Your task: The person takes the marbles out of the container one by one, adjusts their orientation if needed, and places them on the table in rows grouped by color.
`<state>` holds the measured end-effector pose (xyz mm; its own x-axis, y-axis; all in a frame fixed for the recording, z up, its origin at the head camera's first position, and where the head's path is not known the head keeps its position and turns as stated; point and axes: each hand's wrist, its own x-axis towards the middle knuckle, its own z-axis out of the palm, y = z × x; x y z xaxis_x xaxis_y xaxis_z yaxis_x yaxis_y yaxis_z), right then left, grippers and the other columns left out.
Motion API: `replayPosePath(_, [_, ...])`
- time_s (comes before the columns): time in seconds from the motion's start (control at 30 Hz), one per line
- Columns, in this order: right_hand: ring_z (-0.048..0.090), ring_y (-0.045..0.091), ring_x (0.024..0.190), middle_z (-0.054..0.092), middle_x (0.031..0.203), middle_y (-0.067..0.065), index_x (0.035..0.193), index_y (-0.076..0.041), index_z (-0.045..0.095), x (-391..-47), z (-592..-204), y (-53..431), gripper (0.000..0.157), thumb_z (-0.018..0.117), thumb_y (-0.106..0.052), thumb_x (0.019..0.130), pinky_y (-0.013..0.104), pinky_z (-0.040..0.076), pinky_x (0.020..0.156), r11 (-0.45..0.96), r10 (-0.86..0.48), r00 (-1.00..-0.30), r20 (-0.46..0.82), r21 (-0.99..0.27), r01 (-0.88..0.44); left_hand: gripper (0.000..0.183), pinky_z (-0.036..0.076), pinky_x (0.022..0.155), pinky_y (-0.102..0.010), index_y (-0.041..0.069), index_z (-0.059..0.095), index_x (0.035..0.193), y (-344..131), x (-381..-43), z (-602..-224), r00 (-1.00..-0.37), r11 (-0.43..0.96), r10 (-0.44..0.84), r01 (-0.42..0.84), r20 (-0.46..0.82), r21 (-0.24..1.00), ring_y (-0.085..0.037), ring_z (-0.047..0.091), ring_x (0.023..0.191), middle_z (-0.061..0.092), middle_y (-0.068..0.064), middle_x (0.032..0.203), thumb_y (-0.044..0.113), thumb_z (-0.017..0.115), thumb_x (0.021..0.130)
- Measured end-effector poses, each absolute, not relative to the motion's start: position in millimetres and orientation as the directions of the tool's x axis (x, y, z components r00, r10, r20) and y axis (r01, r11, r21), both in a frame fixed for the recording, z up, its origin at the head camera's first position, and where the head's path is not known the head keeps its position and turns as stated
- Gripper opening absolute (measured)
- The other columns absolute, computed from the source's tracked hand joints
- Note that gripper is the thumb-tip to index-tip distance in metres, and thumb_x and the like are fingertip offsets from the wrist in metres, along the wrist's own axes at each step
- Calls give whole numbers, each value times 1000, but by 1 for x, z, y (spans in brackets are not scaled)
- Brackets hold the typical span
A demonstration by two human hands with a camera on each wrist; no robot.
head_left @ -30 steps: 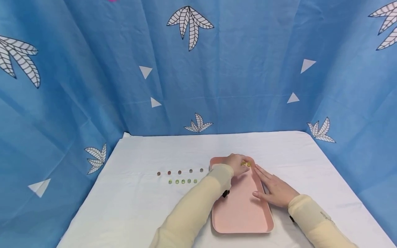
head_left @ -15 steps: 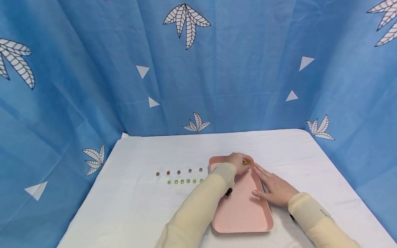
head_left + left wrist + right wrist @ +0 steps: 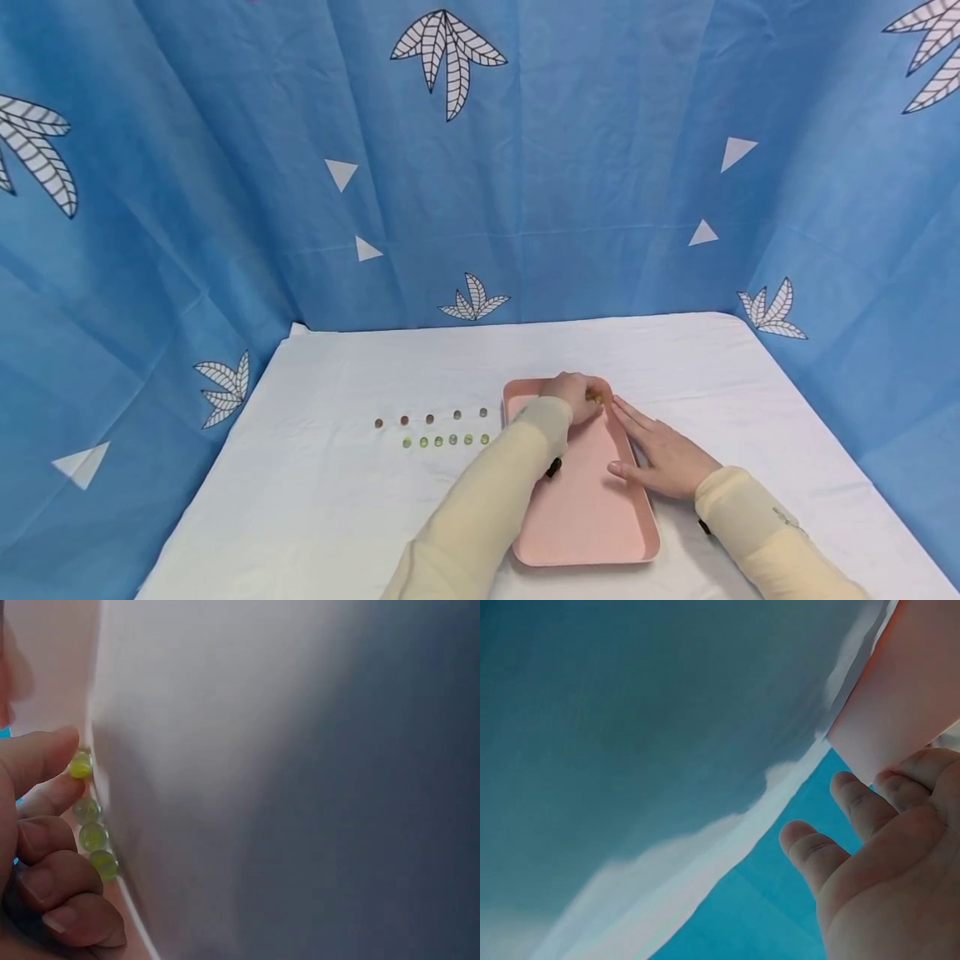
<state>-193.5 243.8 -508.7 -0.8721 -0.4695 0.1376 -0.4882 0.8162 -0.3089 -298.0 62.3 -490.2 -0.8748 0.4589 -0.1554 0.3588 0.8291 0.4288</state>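
My left hand [image 3: 572, 397] reaches into the far end of a pink tray [image 3: 577, 533]. In the left wrist view its thumb and index finger pinch a yellow-green glass marble [image 3: 81, 763], while the other fingers curl inward. Several more marbles [image 3: 93, 837] sit in a line beside these fingers, along the tray wall; the head view shows only a bit of yellow past the fingertips. My right hand [image 3: 663, 458] lies against the tray's right side, fingers extended, thumb over the rim. Its loosely straight fingers touch the pink wall in the right wrist view.
Left of the tray, a row of dark reddish and grey marbles [image 3: 430, 419] lies on the white tablecloth [image 3: 315, 500]. A row of green marbles [image 3: 453, 440] lies just in front of it. A blue patterned curtain [image 3: 600, 167] surrounds the table behind and at both sides.
My left hand has shifted slightly right toward the tray's far right corner, covering more of the yellow marbles. More of the green row shows beside the sleeve. The right hand stays in place.
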Motion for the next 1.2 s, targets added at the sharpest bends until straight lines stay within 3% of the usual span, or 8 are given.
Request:
replayPosePath(0.23, [40, 32, 134, 26, 156, 10, 151, -6, 29, -192, -510, 243, 89, 58, -61, 87, 55, 37, 101, 816, -468, -870, 157, -301, -493, 7, 49, 80, -21, 37, 70, 96, 71, -299, -496, -878, 843, 456, 376, -142, 386, -2, 61, 94, 66, 18, 100, 37, 68, 90])
replayPosePath(0.47, [41, 32, 133, 27, 156, 10, 150, -5, 30, -191, -510, 242, 89, 58, -61, 88, 55, 38, 100, 818, -468, -869, 159, -294, -494, 10, 47, 78, -18, 41, 65, 84, 74, -299, -500, -877, 834, 467, 395, -112, 385, 1, 59, 90, 65, 21, 95, 34, 67, 91])
replayPosePath(0.6, [40, 32, 133, 26, 156, 9, 151, -6, 29, -191, -509, 242, 88, 57, -61, 88, 56, 37, 100, 820, -467, -871, 148, -297, -490, 3, 48, 78, -19, 40, 69, 89, 72, -298, -499, -883, 844, 454, 384, -117, 374, 0, 60, 91, 66, 21, 96, 38, 67, 90])
replayPosePath(0.83, [40, 33, 133, 25, 157, 10, 151, -5, 29, -192, -508, 244, 89, 56, -61, 88, 52, 37, 102, 821, -469, -871, 147, -289, -492, 17, 50, 78, -23, 33, 72, 106, 67, -297, -489, -889, 864, 437, 372, -138, 338, -4, 63, 92, 67, 16, 101, 38, 64, 92])
replayPosePath(1.2, [43, 34, 131, 27, 156, 11, 150, -4, 30, -192, -511, 244, 90, 58, -61, 87, 50, 39, 100, 815, -476, -860, 183, -275, -509, 17, 51, 73, -25, 29, 74, 102, 54, -292, -467, -899, 853, 406, 310, -162, 420, -5, 61, 80, 67, 14, 90, 39, 65, 91])
